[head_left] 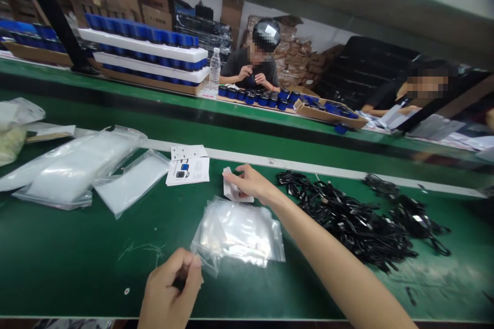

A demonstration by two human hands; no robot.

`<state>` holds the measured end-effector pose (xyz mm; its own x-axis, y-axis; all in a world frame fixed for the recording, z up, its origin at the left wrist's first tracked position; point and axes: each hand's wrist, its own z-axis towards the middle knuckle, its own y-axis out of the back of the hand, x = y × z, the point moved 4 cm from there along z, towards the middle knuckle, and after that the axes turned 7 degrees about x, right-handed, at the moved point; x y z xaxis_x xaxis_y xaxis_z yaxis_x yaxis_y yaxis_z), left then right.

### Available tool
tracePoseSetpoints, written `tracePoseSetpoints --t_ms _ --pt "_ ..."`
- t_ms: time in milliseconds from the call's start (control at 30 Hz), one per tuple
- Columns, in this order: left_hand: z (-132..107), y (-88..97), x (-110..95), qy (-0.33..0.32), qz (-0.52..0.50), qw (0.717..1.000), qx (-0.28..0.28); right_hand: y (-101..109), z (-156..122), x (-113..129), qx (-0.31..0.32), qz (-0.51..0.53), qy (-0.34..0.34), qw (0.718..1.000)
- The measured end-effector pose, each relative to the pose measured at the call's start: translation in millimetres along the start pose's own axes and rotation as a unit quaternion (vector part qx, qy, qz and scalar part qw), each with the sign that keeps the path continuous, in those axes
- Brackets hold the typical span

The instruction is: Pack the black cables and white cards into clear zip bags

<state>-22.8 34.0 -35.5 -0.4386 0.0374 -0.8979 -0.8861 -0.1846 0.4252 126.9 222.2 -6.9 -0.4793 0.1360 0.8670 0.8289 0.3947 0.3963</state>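
My left hand (172, 285) is closed in a pinch at the near-left edge of a pile of clear zip-lock bags (247, 234), on the corner of one clear plastic bag (210, 262). Just beyond that pile, my right hand (250, 183) reaches across with its fingers curled over a small white paper piece (230, 191). Part of this paper is hidden under the fingers. To its left lies a stack of printed leaflets (188, 170), with a small white card (189, 152) at its back edge.
Bundled black cables (347, 218) lie in a heap on the right. Larger bags of white material (77, 164) sit at the left. Across the bench, a person (252, 69) works behind rows of blue-and-black items (254, 96), and another person (405, 92) sits farther right.
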Motion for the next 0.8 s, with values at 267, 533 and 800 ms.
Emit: tracePoseSetpoints --t_ms 267,533,800 --pt "-0.2 -1.0 1.0 0.010 -0.003 1.000 0.013 4.2 -2.1 -2.2 0.042 0.060 -0.024 0.997" --pt "10.8 6.8 2.4 0.128 -0.179 0.974 -0.046 17.8 -39.0 -1.1 -0.050 0.062 0.095 0.992" --pt "29.0 16.0 -12.7 0.058 -0.150 0.980 -0.121 -51.6 -136.4 6.5 -0.038 -0.071 0.294 0.952"
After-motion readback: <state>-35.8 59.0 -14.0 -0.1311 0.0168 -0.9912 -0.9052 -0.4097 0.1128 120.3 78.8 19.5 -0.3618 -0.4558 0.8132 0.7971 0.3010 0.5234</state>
